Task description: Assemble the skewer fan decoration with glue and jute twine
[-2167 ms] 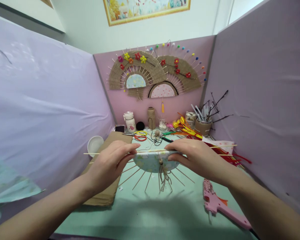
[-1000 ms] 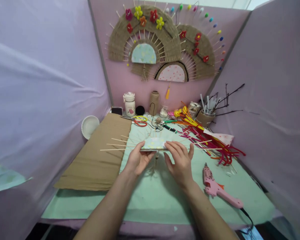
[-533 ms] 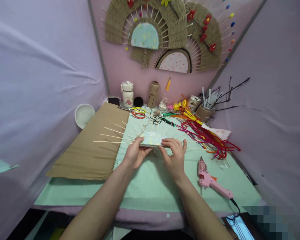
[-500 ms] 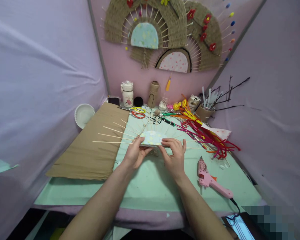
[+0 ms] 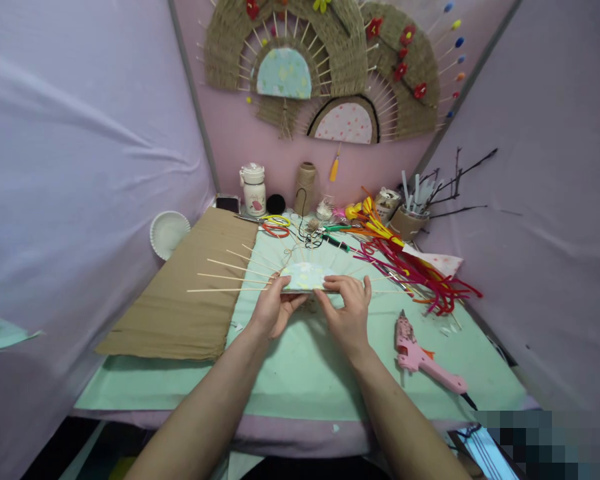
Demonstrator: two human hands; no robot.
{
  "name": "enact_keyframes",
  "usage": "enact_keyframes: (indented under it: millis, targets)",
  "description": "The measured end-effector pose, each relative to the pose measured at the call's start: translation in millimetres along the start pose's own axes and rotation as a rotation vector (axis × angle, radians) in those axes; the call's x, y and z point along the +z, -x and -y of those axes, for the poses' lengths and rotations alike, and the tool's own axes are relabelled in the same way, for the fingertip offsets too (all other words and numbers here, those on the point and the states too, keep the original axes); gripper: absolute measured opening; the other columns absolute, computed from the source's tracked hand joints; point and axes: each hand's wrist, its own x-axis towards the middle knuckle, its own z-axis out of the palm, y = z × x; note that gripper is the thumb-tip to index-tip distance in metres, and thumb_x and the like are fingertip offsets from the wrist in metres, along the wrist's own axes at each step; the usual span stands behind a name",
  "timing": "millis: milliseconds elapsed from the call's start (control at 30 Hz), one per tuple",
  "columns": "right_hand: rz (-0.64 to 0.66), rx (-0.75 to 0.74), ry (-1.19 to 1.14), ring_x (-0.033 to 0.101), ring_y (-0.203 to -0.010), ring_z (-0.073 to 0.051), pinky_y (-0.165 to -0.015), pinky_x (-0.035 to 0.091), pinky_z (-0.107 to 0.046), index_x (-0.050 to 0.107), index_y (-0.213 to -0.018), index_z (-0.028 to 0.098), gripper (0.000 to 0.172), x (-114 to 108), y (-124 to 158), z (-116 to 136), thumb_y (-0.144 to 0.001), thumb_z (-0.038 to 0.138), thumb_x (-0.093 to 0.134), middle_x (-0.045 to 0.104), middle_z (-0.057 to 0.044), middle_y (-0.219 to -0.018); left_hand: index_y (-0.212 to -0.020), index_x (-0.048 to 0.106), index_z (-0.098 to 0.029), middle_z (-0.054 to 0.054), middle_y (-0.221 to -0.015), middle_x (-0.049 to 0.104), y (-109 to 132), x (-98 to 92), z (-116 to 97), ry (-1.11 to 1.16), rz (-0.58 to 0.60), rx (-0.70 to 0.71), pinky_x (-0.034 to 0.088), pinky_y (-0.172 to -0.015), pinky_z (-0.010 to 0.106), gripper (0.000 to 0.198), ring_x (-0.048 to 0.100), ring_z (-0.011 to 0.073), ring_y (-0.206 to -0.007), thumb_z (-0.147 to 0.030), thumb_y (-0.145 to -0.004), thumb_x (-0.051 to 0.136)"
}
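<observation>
A half-made fan (image 5: 304, 275) lies low over the green mat (image 5: 300, 373): a pale blue half-disc with thin wooden skewers (image 5: 225, 277) fanning out from it. My left hand (image 5: 273, 308) grips its left straight edge, fingers curled. My right hand (image 5: 347, 312) holds the right part of that edge, thumb under and fingers on top. A twine tassel under the half-disc is mostly hidden by my hands.
A brown corrugated sheet (image 5: 190, 293) lies left of the mat, a white paper bowl (image 5: 167, 232) beyond it. A pink glue gun (image 5: 423, 360) lies at the right. Pipe cleaners (image 5: 410, 270), scissors (image 5: 275, 225), twine spool (image 5: 306, 187), jar (image 5: 253, 190) and cups crowd the back. Finished fans (image 5: 325, 67) hang on the wall.
The fan went from raised in front of me, skewers pointing down, to low over the mat with skewers pointing away. Both hands stayed on its straight edge; over the last half second almost nothing moved.
</observation>
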Motion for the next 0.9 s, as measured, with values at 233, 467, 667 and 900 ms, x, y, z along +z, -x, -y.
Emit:
enact_keyframes:
  millis: [233,467,667,900]
  targets:
    - [0.026,-0.017,0.01,0.062,-0.099,-0.024,-0.113,0.017,-0.056,0.061,-0.087,0.023,0.022,1,-1,4,-0.083,0.043,0.069,0.071,-0.004,-0.097,-0.096,0.06,-0.014,0.009,-0.089,0.073,1,1.0,0,0.013,-0.025,-0.009,0.059,-0.07,0.028,0.018,0.07,0.0174,-0.076,-0.011,-0.079,0.057]
    - [0.067,0.046,0.038,0.061,-0.1,-0.024,-0.112,0.02,-0.054,0.058,-0.088,0.023,0.021,8,-1,11,-0.084,0.042,0.066,0.07,-0.005,-0.099,-0.094,0.057,-0.016,0.007,-0.084,0.073,5,4.9,5,0.012,0.004,-0.004,0.059,-0.074,0.03,0.018,0.071,0.0194,-0.082,-0.012,-0.077,0.057]
    - [0.089,-0.02,0.028,0.061,-0.102,-0.024,-0.113,0.016,-0.052,0.059,-0.095,0.023,0.021,6,-4,22,-0.085,0.04,0.066,0.071,-0.004,-0.1,-0.098,0.06,-0.014,0.008,-0.088,0.073,5,4.2,4,-0.017,0.045,-0.004,0.058,-0.078,0.033,0.019,0.07,0.0218,-0.087,-0.016,-0.079,0.057]
    - [0.09,-0.03,0.056,0.06,-0.101,-0.025,-0.114,0.012,-0.056,0.061,-0.096,0.024,0.018,14,-8,31,-0.086,0.037,0.064,0.072,-0.003,-0.097,-0.094,0.061,-0.015,0.008,-0.093,0.073,9,8.7,5,0.0,0.054,0.008,0.057,-0.083,0.035,0.017,0.069,0.0237,-0.095,-0.016,-0.077,0.058]
